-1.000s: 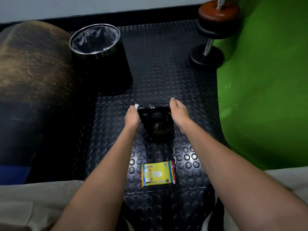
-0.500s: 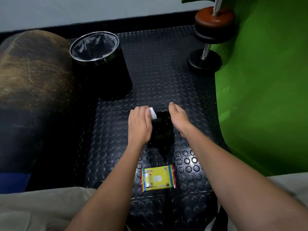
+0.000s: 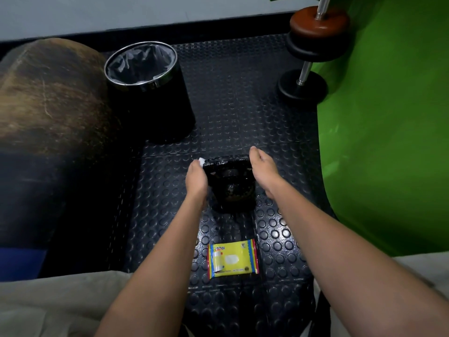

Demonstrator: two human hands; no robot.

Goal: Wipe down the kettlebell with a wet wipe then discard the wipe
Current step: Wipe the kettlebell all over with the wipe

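You are in the wiping step: the black kettlebell [image 3: 230,183] stands on the studded rubber mat [image 3: 230,105] at the middle of the view, and your left hand [image 3: 196,178] presses the white wet wipe [image 3: 201,161] against the nine o'clock end of its handle, fingers closed round the wipe. Your right hand [image 3: 263,170] steadies the three o'clock end, though whether its fingers curl round the handle I cannot tell. The wipe pack [image 3: 232,259] lies near, at six o'clock of the kettlebell. Next, I judge, you should carry the wipe over the handle and body, then drop it in the lined bin [image 3: 145,93] at eleven o'clock
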